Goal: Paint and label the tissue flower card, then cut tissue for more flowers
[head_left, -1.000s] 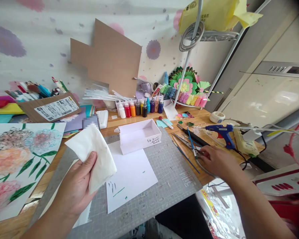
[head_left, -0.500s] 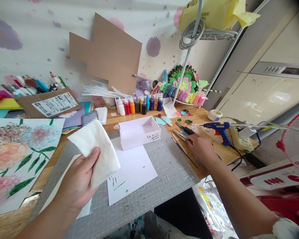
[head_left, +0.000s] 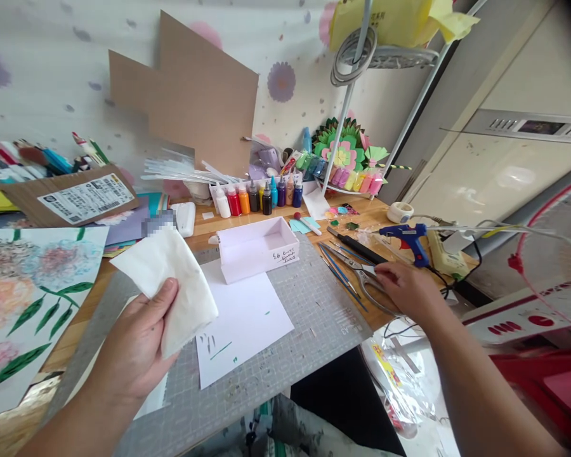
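Observation:
My left hand (head_left: 145, 324) is closed on a folded white tissue (head_left: 185, 292), thumb on top, holding it above the grey cutting mat (head_left: 276, 358). At the table's right side, my right hand (head_left: 404, 285) has its fingers curled together beside the grey-handled scissors (head_left: 368, 285) and the dark end of a long black tool (head_left: 356, 246). What lies between its fingertips is hidden. Slim paintbrushes (head_left: 340, 270) lie just left of the scissors. A white open box (head_left: 259, 251) stands on the mat, partly over a white sheet (head_left: 247, 330) with green and grey strokes.
Paint bottles (head_left: 254, 200) line the back of the table. A blue glue gun (head_left: 409, 241) rests by a power strip (head_left: 447, 251) with cables at the right. On the left are a flower painting (head_left: 42, 298) and a cardboard box (head_left: 85, 197) of pens.
My right hand has moved right and nearer, from the scissors' blades toward their handles, baring more of the scissors and black tool. The view has shifted slightly; the left hand still holds the tissue.

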Demonstrator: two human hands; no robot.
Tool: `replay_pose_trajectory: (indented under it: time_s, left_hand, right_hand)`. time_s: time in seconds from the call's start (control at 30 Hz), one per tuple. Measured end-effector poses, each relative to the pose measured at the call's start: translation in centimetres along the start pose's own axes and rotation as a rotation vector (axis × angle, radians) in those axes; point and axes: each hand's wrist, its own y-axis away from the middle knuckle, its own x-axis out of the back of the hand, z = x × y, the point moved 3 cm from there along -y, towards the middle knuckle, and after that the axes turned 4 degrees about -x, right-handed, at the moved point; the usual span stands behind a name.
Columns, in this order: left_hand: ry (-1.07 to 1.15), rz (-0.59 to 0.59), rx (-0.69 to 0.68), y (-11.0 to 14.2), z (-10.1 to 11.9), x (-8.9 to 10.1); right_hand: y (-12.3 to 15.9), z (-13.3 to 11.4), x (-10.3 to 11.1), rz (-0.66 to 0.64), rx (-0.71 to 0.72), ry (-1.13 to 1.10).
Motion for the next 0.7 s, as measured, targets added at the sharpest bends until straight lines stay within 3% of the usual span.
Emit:
replay_pose_trajectory:
  time_s: [0.2, 0.47, 0.6, 0.7]
  left_hand:
    - [0.021, -0.027, -0.026, 0.2, 0.1, -0.5]
    - [0.039, -0.045, -0.043, 0.3, 0.3, -0.7]
    - [0.038, -0.028, -0.043, 0.3, 0.2, -0.6]
    - [0.051, -0.015, -0.03, 0.3, 0.1, -0.4]
  right_hand:
    - [1.1, 1.3, -0.7, -0.103, -0.013, 0.061]
    - [1.4, 1.2, -0.1, -0.026, -0.156, -0.002]
    - [2.7, 1.9, 0.0, 0.003, -0.283, -0.557]
    - [3.2, 1.7, -0.2, -0.055, -0.353, -0.933]
